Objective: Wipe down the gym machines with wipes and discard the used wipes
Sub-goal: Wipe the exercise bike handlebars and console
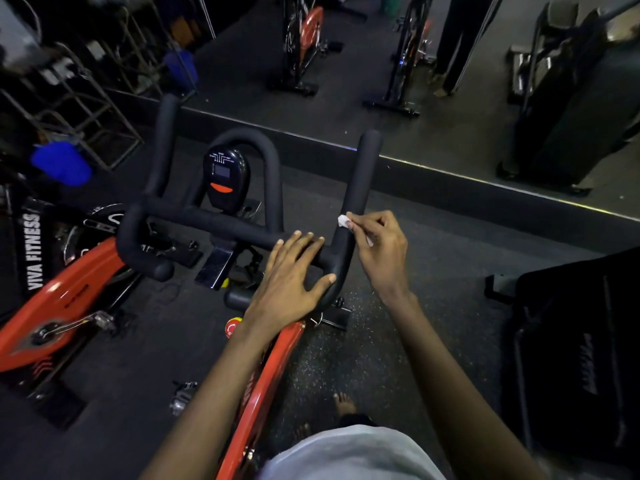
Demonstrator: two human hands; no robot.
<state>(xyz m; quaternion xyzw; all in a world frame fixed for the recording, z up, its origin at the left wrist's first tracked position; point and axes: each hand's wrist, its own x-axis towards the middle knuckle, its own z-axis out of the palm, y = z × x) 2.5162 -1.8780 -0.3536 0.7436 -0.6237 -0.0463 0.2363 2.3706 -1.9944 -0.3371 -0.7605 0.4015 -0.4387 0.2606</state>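
View from above of a person standing at a spin bike in a dim gym, both bare arms reaching forward. The bike's black padded handlebar [214,221] fills the middle of the scene, with a small black console [225,173] with an orange button mounted inside its centre loop.

The left hand [294,271] lies flat on the right end of the crossbar. Its fingers are straight and together, the thumb is spread toward the lower bend, and it grasps nothing.

The right hand [379,251] pinches a small crumpled white wipe [344,221] between thumb and fingertips. The wipe is pressed against the inner side of the handlebar's right upright horn [362,174], low down, just above where the horn joins the crossbar and just beyond the left hand's fingertips.

The bike's red frame [266,386] runs down from under the left forearm toward the person's pale shorts at the bottom edge. A red round knob [232,328] sits on the frame beside the left wrist. A bare foot [344,403] stands on the dark speckled floor [346,358] to the right of the frame.

A second red bike [69,299], lettered "VIVA FITNESS", stands at the left edge. A black machine [571,341] stands at the right edge. More bikes show dimly farther ahead.
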